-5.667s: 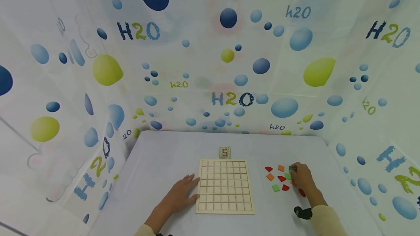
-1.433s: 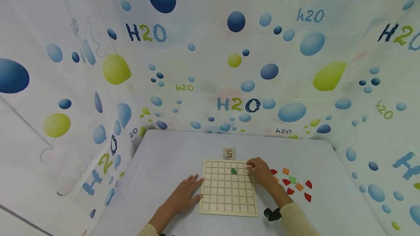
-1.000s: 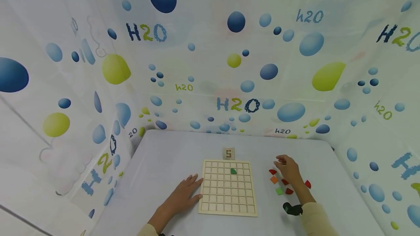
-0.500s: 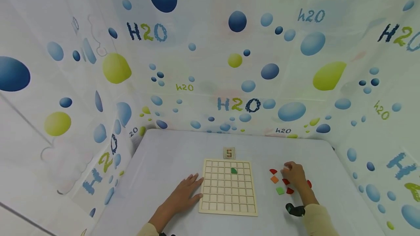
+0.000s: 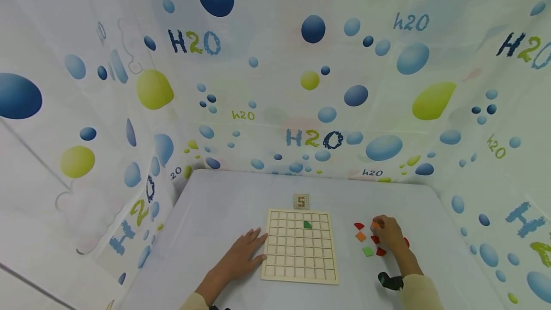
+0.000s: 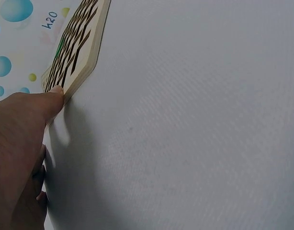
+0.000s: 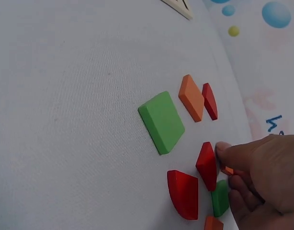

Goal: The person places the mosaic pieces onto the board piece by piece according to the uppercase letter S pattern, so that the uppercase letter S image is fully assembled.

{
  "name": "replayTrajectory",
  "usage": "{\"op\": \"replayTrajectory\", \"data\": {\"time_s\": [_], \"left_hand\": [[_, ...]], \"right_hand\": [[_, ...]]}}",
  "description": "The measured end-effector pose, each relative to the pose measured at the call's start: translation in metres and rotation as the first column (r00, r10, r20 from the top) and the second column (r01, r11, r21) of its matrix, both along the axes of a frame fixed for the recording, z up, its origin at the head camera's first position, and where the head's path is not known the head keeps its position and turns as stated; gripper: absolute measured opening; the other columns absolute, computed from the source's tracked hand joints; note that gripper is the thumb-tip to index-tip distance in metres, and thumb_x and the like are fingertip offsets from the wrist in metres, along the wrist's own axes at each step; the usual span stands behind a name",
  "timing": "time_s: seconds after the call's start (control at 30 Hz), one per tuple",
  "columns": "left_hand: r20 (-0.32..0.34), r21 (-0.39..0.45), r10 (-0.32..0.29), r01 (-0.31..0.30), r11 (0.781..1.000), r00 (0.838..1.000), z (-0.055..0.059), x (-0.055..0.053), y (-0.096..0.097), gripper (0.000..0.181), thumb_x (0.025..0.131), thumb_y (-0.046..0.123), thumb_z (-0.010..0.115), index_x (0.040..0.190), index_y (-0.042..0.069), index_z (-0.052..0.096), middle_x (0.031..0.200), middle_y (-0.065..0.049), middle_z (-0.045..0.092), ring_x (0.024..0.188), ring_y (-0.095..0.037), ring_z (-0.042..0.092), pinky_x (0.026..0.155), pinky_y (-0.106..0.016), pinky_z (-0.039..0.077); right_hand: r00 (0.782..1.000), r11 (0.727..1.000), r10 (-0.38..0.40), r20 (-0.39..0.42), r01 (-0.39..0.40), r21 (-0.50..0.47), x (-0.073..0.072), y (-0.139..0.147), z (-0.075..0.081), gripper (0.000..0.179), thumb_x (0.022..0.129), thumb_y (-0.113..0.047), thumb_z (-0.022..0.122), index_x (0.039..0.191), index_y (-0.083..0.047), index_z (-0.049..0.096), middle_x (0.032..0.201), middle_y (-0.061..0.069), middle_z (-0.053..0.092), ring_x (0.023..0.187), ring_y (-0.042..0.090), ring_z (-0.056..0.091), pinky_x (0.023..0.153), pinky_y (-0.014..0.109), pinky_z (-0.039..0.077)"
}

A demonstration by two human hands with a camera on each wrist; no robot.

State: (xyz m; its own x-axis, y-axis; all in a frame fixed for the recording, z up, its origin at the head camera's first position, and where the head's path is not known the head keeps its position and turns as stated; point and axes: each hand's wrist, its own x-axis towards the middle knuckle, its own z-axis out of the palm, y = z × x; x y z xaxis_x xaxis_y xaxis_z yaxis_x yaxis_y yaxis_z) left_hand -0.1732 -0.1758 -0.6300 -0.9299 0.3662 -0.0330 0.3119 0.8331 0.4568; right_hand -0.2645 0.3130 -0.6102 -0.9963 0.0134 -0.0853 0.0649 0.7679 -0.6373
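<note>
Green quarter-round tile (image 5: 307, 224) set in the second-farthest row of the pale wooden grid board (image 5: 289, 254), seemingly an early stage; loose to the board's right, red quarter-round tiles (image 5: 359, 226), an orange square tile (image 5: 360, 237) and a light-green square tile (image 5: 368, 251). Touching the board's left edge, left hand (image 5: 242, 253) with fingers spread wide; right of the board, right hand (image 5: 389, 231) narrow, pinching another orange tile (image 7: 227, 170), lifted or not impossible to tell.
</note>
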Motion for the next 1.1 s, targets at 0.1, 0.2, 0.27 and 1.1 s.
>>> {"op": "replayTrajectory", "data": {"time_s": [0.1, 0.2, 0.27, 1.1], "left_hand": [[0.001, 0.003, 0.001, -0.001, 1.0, 1.0, 0.0, 0.0, 0.0, 0.065, 0.105, 0.048, 0.061, 0.161, 0.017, 0.047, 0.17, -0.013, 0.037, 0.158, -0.038, 0.031, 0.127, -0.059, 0.028], [0.004, 0.006, -0.001, 0.001, 1.0, 1.0, 0.0, 0.0, -0.001, 0.065, 0.106, 0.048, 0.06, 0.161, 0.017, 0.046, 0.17, -0.013, 0.037, 0.158, -0.038, 0.031, 0.127, -0.06, 0.028], [0.008, 0.004, -0.003, 0.003, 1.0, 1.0, -0.001, 0.0, -0.001, 0.065, 0.106, 0.049, 0.06, 0.161, 0.017, 0.046, 0.17, -0.013, 0.037, 0.158, -0.038, 0.031, 0.127, -0.06, 0.028], [0.013, -0.002, -0.004, 0.004, 1.0, 1.0, 0.0, 0.0, -0.001, 0.066, 0.106, 0.05, 0.059, 0.162, 0.018, 0.045, 0.17, -0.013, 0.036, 0.158, -0.039, 0.03, 0.127, -0.06, 0.028]], "right_hand": [[1.0, 1.0, -0.007, -0.008, 0.007, 0.012, 0.0, -0.001, -0.002, 0.031, 0.1, -0.005, 0.064, 0.125, 0.013, 0.063, 0.123, 0.034, 0.06, 0.114, 0.047, 0.059, 0.102, 0.061, 0.052], [1.0, 1.0, -0.022, -0.015, 0.022, 0.015, 0.002, -0.004, -0.002, 0.03, 0.1, -0.005, 0.063, 0.125, 0.013, 0.063, 0.12, 0.032, 0.059, 0.108, 0.042, 0.059, 0.099, 0.06, 0.053], [0.999, 0.999, -0.03, -0.019, 0.031, 0.024, 0.003, -0.005, -0.002, 0.03, 0.101, -0.006, 0.063, 0.125, 0.012, 0.063, 0.119, 0.031, 0.059, 0.105, 0.04, 0.06, 0.098, 0.059, 0.054], [0.998, 0.998, -0.057, -0.012, 0.057, 0.033, 0.003, -0.01, 0.006, 0.032, 0.103, -0.008, 0.062, 0.129, 0.012, 0.063, 0.119, 0.031, 0.062, 0.099, 0.037, 0.061, 0.095, 0.055, 0.059]]}}
